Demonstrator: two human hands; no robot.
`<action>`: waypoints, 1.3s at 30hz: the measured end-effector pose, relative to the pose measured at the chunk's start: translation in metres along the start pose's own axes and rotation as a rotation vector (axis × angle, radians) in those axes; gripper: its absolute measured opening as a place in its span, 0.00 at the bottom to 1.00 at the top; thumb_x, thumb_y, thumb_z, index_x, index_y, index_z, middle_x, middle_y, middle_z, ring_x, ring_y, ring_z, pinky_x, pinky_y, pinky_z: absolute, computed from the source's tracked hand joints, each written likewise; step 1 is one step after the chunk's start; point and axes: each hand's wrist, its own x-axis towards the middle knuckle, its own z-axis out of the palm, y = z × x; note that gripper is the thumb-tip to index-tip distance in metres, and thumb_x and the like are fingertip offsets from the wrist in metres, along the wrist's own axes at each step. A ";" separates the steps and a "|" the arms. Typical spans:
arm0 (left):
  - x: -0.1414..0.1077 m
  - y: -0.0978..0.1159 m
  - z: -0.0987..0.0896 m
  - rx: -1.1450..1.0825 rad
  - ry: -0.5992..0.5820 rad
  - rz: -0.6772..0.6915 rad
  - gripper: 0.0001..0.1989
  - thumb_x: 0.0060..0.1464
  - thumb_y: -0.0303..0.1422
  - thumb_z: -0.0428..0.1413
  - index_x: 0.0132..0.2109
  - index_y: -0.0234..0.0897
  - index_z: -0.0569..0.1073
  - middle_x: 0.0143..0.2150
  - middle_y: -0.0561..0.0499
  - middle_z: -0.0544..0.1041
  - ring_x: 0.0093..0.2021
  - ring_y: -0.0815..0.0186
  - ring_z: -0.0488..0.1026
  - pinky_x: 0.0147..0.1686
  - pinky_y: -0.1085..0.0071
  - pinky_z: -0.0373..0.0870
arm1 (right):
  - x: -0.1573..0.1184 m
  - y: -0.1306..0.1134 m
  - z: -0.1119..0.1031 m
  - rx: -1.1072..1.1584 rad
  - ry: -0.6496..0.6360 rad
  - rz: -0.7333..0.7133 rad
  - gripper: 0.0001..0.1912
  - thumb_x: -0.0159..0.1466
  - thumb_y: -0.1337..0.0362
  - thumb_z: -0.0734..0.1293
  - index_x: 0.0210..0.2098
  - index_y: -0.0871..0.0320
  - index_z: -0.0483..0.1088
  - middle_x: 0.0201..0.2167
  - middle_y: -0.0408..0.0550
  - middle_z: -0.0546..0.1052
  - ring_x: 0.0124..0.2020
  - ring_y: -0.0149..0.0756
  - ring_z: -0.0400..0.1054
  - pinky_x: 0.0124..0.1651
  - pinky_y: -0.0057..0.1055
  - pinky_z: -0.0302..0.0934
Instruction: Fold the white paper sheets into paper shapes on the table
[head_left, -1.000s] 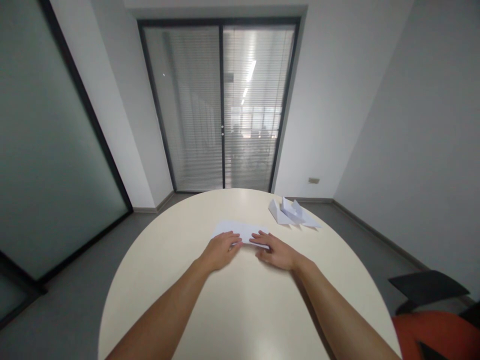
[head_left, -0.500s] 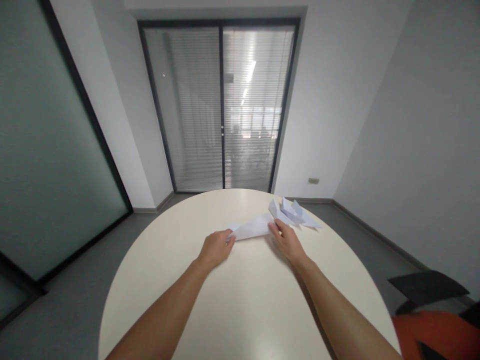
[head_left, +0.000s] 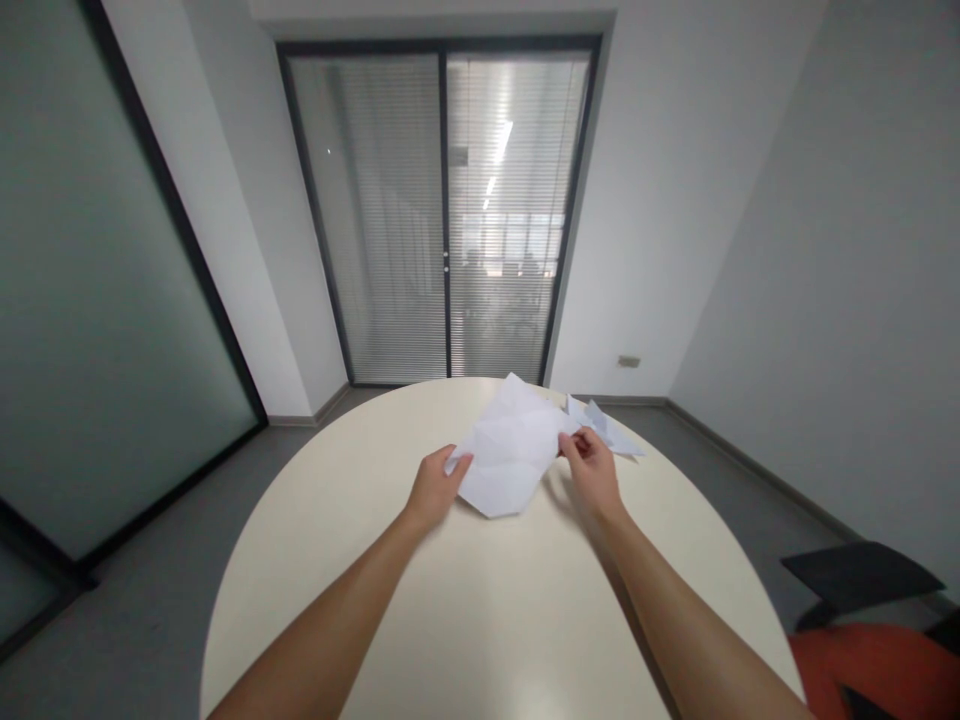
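A creased white sheet of paper (head_left: 514, 450) is spread out between my two hands, over the round cream table (head_left: 480, 610). My left hand (head_left: 437, 483) pinches its left corner, thumb on top. At the right corner, my right hand (head_left: 589, 465) has thumb and fingers closed on the paper. Folded white paper pieces (head_left: 611, 432) lie just beyond my right hand, partly hidden by the sheet and the hand.
A red chair (head_left: 870, 665) with a black armrest (head_left: 862, 580) stands at the lower right, beside the table. Behind the table is a glass door with blinds (head_left: 502, 220), framed in black.
The paper has opened from a narrow folded strip into a wide sheet. My right hand has moved a little to the right, and both hands still hold the paper.
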 end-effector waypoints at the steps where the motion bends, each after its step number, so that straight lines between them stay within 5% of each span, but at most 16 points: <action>1: 0.000 0.001 0.000 -0.039 0.002 -0.013 0.16 0.60 0.44 0.53 0.37 0.35 0.75 0.33 0.48 0.78 0.33 0.63 0.73 0.33 0.70 0.67 | 0.000 0.001 0.002 0.045 0.009 0.026 0.18 0.61 0.46 0.68 0.33 0.55 0.66 0.26 0.42 0.72 0.29 0.37 0.69 0.35 0.34 0.67; 5: -0.003 0.005 0.001 -0.110 -0.035 -0.044 0.24 0.61 0.39 0.52 0.62 0.37 0.65 0.53 0.44 0.77 0.47 0.61 0.76 0.45 0.67 0.72 | 0.001 0.009 0.002 0.051 0.023 0.144 0.22 0.60 0.44 0.69 0.40 0.55 0.67 0.32 0.44 0.73 0.25 0.35 0.68 0.29 0.34 0.67; 10: -0.008 0.006 -0.001 0.147 0.070 0.050 0.21 0.61 0.34 0.51 0.60 0.40 0.68 0.68 0.44 0.63 0.60 0.59 0.69 0.59 0.61 0.67 | 0.001 0.023 -0.001 -0.116 -0.092 0.185 0.24 0.60 0.42 0.66 0.37 0.58 0.72 0.29 0.46 0.75 0.22 0.35 0.66 0.28 0.33 0.64; 12: -0.011 0.009 -0.002 0.244 0.022 0.165 0.20 0.61 0.31 0.51 0.59 0.41 0.69 0.68 0.47 0.63 0.65 0.61 0.64 0.65 0.61 0.61 | 0.000 0.027 -0.001 -0.181 -0.140 0.189 0.25 0.61 0.42 0.65 0.38 0.60 0.73 0.28 0.47 0.76 0.21 0.35 0.65 0.28 0.34 0.63; 15: -0.018 0.013 0.000 0.357 -0.268 0.305 0.20 0.62 0.31 0.50 0.59 0.41 0.71 0.68 0.48 0.66 0.67 0.61 0.61 0.69 0.60 0.54 | -0.002 0.029 0.000 -0.279 -0.202 0.200 0.26 0.63 0.44 0.63 0.46 0.60 0.74 0.34 0.51 0.79 0.22 0.35 0.67 0.30 0.35 0.65; 19: -0.024 0.015 0.004 0.550 -0.535 0.276 0.21 0.68 0.36 0.42 0.61 0.41 0.72 0.69 0.45 0.63 0.70 0.57 0.57 0.69 0.51 0.49 | -0.006 0.022 0.003 -0.428 -0.200 0.048 0.25 0.64 0.52 0.63 0.55 0.58 0.70 0.52 0.57 0.76 0.30 0.37 0.72 0.42 0.41 0.68; 22: -0.023 0.016 0.005 0.668 -0.525 0.250 0.24 0.70 0.36 0.37 0.60 0.41 0.73 0.65 0.44 0.69 0.66 0.56 0.63 0.65 0.51 0.55 | -0.013 0.005 0.010 -0.427 -0.327 -0.063 0.21 0.66 0.53 0.63 0.52 0.58 0.73 0.55 0.57 0.74 0.40 0.40 0.73 0.51 0.42 0.67; 29: -0.020 0.011 0.002 0.722 -0.362 0.243 0.23 0.69 0.38 0.39 0.55 0.37 0.76 0.56 0.40 0.74 0.57 0.53 0.69 0.61 0.54 0.60 | -0.038 -0.023 0.030 -0.385 -0.897 -0.186 0.24 0.71 0.50 0.58 0.58 0.54 0.72 0.59 0.53 0.74 0.62 0.46 0.64 0.67 0.46 0.54; 39: -0.023 0.002 -0.003 0.603 -0.626 0.178 0.38 0.58 0.57 0.51 0.71 0.48 0.57 0.74 0.44 0.52 0.73 0.42 0.42 0.68 0.42 0.43 | -0.033 -0.011 0.017 -0.442 -0.858 0.052 0.33 0.71 0.41 0.52 0.63 0.53 0.68 0.66 0.51 0.66 0.69 0.46 0.54 0.73 0.49 0.40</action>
